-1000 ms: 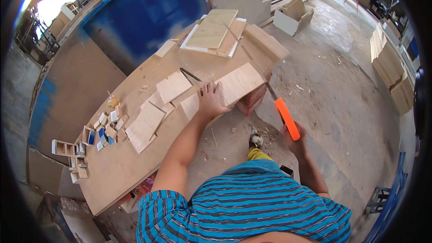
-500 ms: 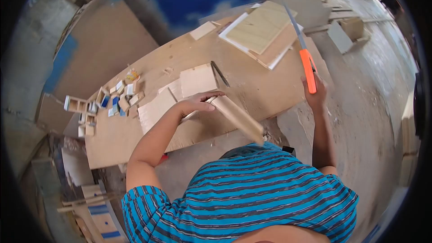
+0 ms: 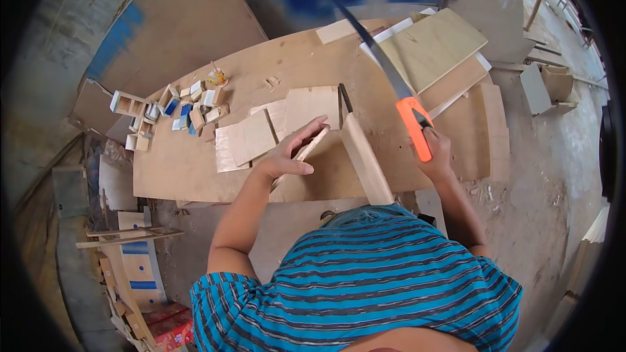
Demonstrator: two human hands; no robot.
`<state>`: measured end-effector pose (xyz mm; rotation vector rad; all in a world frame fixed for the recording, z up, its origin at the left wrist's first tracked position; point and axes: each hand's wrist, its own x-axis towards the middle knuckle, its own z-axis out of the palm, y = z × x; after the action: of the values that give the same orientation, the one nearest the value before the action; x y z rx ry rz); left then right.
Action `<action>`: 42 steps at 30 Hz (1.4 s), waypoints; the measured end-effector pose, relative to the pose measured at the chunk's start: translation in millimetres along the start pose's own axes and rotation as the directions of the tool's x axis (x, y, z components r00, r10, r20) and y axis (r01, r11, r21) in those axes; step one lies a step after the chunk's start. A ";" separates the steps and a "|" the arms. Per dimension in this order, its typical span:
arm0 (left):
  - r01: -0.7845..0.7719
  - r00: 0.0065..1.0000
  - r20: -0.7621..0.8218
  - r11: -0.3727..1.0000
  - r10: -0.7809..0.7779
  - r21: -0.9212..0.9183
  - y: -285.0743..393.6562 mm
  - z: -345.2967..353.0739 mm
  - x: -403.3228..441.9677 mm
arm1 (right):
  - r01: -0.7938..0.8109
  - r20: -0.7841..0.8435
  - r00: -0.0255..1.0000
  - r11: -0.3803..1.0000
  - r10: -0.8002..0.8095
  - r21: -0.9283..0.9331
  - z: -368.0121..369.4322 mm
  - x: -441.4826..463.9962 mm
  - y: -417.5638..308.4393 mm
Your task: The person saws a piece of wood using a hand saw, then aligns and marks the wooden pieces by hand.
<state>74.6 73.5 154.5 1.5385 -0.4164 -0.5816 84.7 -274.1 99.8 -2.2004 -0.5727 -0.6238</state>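
Observation:
My left hand grips a small wooden piece on edge, between thumb and fingers, above the table's front edge. Just right of it a longer board stands on its narrow side, its near end against my shirt. My right hand is closed round the orange handle of a handsaw; the blade points up and to the left over the table. Flat wooden boards lie on the table left of centre, beside a dark narrow tool.
The wooden table carries small blocks at left and stacked panels at back right. A thick board lies at its right end. Cut boxes stand on the floor at right, and blue-marked boards lean at lower left.
The single board held on the table is now two pieces, the smaller in my left hand. The saw has swung up from below the table's edge to above the table. The view has turned right.

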 end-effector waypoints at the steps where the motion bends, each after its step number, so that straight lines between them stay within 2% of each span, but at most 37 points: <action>1: -0.026 1.000 -0.006 1.000 0.026 0.007 0.0 -0.6 -2.8 | 0.003 0.016 1.000 1.000 -0.004 0.023 4.8 -0.1 -7.2; 3: -0.085 0.996 -0.014 0.996 0.085 0.022 1.1 -2.6 -8.6 | 0.005 0.035 0.999 1.000 -0.004 -0.026 18.8 -9.1 -7.5; 6: -0.094 0.995 -0.044 0.989 0.089 -0.117 -2.7 -16.1 -23.6 | 0.049 0.075 0.996 0.994 -0.042 -0.099 26.4 -15.4 -4.0; 7: -0.087 0.990 -0.135 0.947 0.047 -0.308 -0.6 -7.6 -30.7 | 0.061 0.079 0.995 0.992 -0.053 -0.111 29.8 -16.8 -2.4; 10: -0.151 0.982 -0.181 0.806 0.056 -0.572 3.9 -6.9 -42.9 | 0.062 0.186 0.982 0.982 -0.028 -0.181 32.8 -16.4 1.1; 11: -0.181 0.977 -0.196 0.793 0.079 -0.581 4.8 -8.6 -45.3 | 0.055 0.239 0.971 0.977 -0.004 -0.208 33.5 -15.8 2.4; 14: -0.270 0.960 -0.232 0.742 0.157 -0.614 3.7 -6.5 -53.4 | 0.193 0.297 0.947 0.956 -0.122 -0.222 32.4 -9.2 3.3; 18: -0.339 0.940 -0.269 0.628 0.208 -0.700 -3.1 -6.3 -56.6 | 0.240 0.410 0.904 0.937 -0.121 -0.252 34.5 -4.1 8.7; 20: -0.379 0.925 -0.315 0.525 0.212 -0.762 -8.9 -5.1 -55.6 | 0.217 0.455 0.888 0.933 -0.067 -0.286 35.6 -2.7 6.4; 23: -0.449 0.882 -0.456 0.499 0.116 -0.741 -8.0 -0.4 -52.7 | 0.172 0.502 0.864 0.923 0.026 -0.344 32.1 7.9 -8.8; 27: -0.459 0.881 -0.457 0.466 0.126 -0.756 -8.0 1.5 -44.7 | 0.215 0.531 0.846 0.877 0.053 -0.429 15.3 18.0 -19.6; 30: -0.460 0.879 -0.465 0.462 0.111 -0.758 -7.5 5.5 -35.7 | 0.035 0.486 0.829 0.842 0.276 -0.538 -1.5 32.2 -51.0; 32: -0.461 0.876 -0.473 0.445 0.091 -0.768 -9.7 8.8 -27.5 | -0.140 0.414 0.890 0.978 0.192 -0.152 -0.2 43.6 -78.5; 34: -0.456 0.863 -0.503 0.489 0.041 -0.744 -10.4 17.8 -17.6 | 0.012 0.343 0.939 0.999 -0.027 0.044 28.7 43.6 -109.2; 36: -0.422 0.862 -0.506 0.514 -0.028 -0.747 -11.2 25.2 -7.5 | 0.344 0.315 0.867 0.922 -0.385 0.180 51.5 35.5 -143.0; 37: -0.395 0.865 -0.497 0.515 -0.071 -0.761 -11.7 27.1 -2.4 | 0.379 0.381 0.831 0.914 -0.406 0.146 60.1 27.8 -157.7; 39: -0.337 0.849 -0.493 0.521 -0.192 -0.784 -4.4 34.6 3.8 | 0.353 0.432 0.821 0.926 -0.373 0.129 70.4 10.9 -157.8; 42: -0.236 0.791 -0.551 0.700 -0.264 -0.674 -21.5 28.9 11.0 | 0.136 0.401 0.894 0.973 -0.201 0.185 64.5 -6.6 -134.3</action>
<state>64.3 44.9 132.2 0.8636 0.3310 -0.1640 18.6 -144.3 131.6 -2.1589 -1.0098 -0.1774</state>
